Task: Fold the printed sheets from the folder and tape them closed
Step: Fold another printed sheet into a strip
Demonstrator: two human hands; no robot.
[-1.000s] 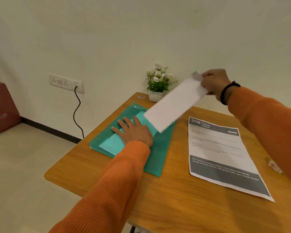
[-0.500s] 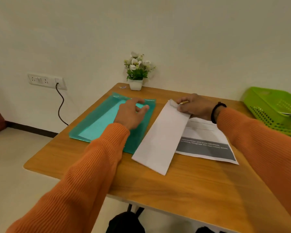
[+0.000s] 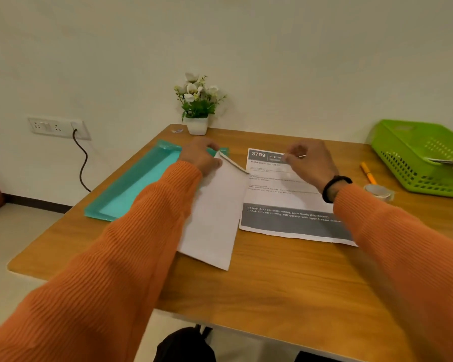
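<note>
Within the last second the folded sheet had come down from the air onto the bench, between folder and flat printed sheet, the left hand pinching its top corner while the right hand, its grip unclear, had let go, so taping seemed next.
</note>
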